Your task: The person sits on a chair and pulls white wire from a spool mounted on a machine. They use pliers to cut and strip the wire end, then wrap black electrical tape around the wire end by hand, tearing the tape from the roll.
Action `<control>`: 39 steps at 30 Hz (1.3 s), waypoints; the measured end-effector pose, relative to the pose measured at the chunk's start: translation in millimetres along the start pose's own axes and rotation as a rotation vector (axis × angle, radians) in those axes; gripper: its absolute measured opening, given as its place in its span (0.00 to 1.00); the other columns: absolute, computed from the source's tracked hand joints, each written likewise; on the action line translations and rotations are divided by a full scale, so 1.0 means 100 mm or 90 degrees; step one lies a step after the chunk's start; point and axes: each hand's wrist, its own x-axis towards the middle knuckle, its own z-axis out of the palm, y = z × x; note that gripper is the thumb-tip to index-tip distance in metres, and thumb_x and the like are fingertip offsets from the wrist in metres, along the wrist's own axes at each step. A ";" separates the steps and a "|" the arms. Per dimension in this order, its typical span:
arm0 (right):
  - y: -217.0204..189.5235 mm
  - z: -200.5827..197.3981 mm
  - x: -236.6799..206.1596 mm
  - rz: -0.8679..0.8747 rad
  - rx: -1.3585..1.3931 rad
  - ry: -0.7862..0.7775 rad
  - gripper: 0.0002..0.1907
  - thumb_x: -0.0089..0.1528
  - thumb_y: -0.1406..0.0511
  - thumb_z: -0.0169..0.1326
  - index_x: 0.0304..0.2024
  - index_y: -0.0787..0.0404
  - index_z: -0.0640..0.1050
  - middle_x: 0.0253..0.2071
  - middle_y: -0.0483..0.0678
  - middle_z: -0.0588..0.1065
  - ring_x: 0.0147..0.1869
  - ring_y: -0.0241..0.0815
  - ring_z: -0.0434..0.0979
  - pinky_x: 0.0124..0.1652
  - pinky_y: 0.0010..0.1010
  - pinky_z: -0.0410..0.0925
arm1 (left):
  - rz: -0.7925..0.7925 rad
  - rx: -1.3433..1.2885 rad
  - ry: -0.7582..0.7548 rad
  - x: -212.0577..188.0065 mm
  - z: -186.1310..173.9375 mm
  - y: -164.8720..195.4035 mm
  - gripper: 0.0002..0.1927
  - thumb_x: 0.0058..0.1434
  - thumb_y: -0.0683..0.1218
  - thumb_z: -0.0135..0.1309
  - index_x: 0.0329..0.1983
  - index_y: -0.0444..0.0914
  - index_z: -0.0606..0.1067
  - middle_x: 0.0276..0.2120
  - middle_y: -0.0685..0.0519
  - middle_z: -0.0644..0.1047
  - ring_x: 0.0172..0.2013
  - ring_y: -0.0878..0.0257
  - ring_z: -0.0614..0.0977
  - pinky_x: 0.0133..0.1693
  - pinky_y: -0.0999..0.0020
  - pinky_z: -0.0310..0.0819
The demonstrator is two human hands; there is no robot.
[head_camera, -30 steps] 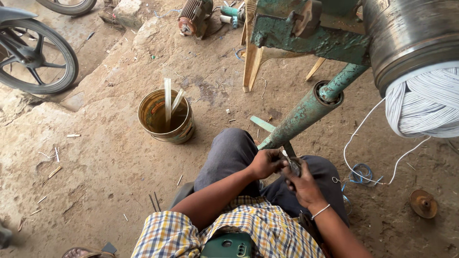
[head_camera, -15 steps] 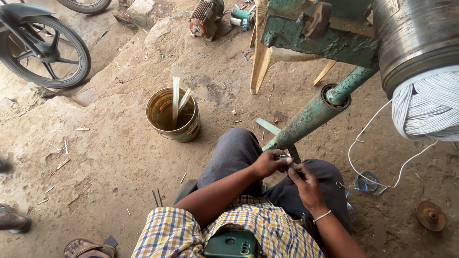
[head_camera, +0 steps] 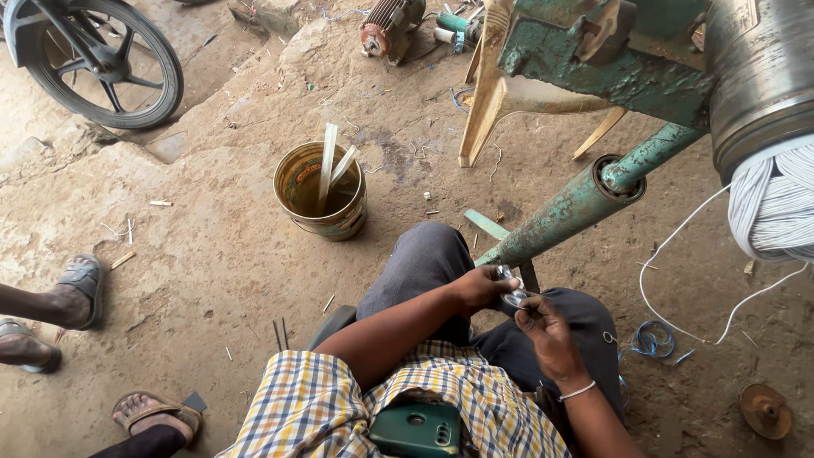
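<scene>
Sitting on the dirt floor [head_camera: 195, 280], the person works over their lap; left hand [head_camera: 479, 288] and right hand [head_camera: 547, 326] meet on a small dark metal part [head_camera: 511, 297], both pinching it with fingers curled tight, the part pressed between the two hands just above the knees. What kind of part it is can't be told, too small.

Green pipe [head_camera: 577, 208] of a rusty green machine [head_camera: 627, 59] slants down right to the hands, its lower end almost touching the part, crowding the space in front. Big spool of white wire [head_camera: 776, 212] hangs at the right edge of the view, one loose white strand [head_camera: 678, 280] trailing down over the floor. Blue wire coil [head_camera: 653, 339] lies on the floor just right of the knee, a rusty disc [head_camera: 766, 410] further right.

Yellow bucket [head_camera: 322, 191] with pale sticks stands ahead of the left knee, well apart from the hands. Motorbike wheel [head_camera: 110, 64] at the top left. Other people's sandalled feet [head_camera: 80, 288] along the left edge. Small motor [head_camera: 390, 25] at the top.
</scene>
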 end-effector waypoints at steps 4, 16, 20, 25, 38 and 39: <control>-0.01 0.03 0.02 0.022 -0.020 0.016 0.14 0.64 0.60 0.59 0.47 0.62 0.78 0.39 0.42 0.72 0.43 0.32 0.71 0.47 0.25 0.67 | 0.049 -0.022 0.049 0.05 -0.03 -0.04 0.22 0.70 0.58 0.57 0.49 0.36 0.68 0.29 0.50 0.72 0.20 0.67 0.69 0.21 0.69 0.63; -0.04 -0.11 0.06 0.098 0.154 0.175 0.19 0.65 0.56 0.56 0.48 0.64 0.78 0.43 0.49 0.78 0.45 0.40 0.80 0.47 0.34 0.74 | 0.365 0.390 -0.012 0.03 0.05 -0.08 0.32 0.62 0.53 0.64 0.68 0.42 0.71 0.55 0.48 0.77 0.52 0.56 0.81 0.51 0.61 0.79; -0.04 -0.11 0.07 0.130 0.220 0.087 0.18 0.69 0.57 0.58 0.52 0.65 0.78 0.43 0.48 0.76 0.47 0.41 0.78 0.49 0.36 0.73 | 0.356 0.523 0.028 0.05 0.01 -0.23 0.26 0.62 0.51 0.63 0.64 0.44 0.76 0.49 0.47 0.81 0.47 0.58 0.84 0.48 0.62 0.80; -0.12 -0.09 0.07 0.191 0.223 0.136 0.20 0.66 0.55 0.55 0.51 0.63 0.78 0.44 0.51 0.79 0.45 0.44 0.80 0.46 0.36 0.72 | 0.306 0.510 0.130 0.08 -0.02 -0.25 0.23 0.66 0.46 0.55 0.66 0.45 0.76 0.54 0.46 0.83 0.51 0.58 0.86 0.51 0.65 0.80; 0.00 -0.02 0.07 0.099 0.004 0.060 0.16 0.68 0.64 0.52 0.55 0.67 0.76 0.47 0.51 0.80 0.47 0.41 0.82 0.49 0.34 0.76 | 0.181 0.217 -0.042 0.08 0.00 -0.10 0.22 0.71 0.50 0.55 0.64 0.35 0.75 0.46 0.45 0.83 0.44 0.61 0.84 0.47 0.64 0.82; -0.02 -0.01 0.06 0.094 -0.035 0.059 0.18 0.66 0.64 0.52 0.56 0.66 0.76 0.47 0.49 0.80 0.47 0.40 0.82 0.49 0.33 0.76 | 0.194 0.163 -0.063 0.09 -0.01 -0.10 0.21 0.73 0.50 0.53 0.63 0.33 0.76 0.46 0.47 0.83 0.45 0.62 0.85 0.48 0.65 0.83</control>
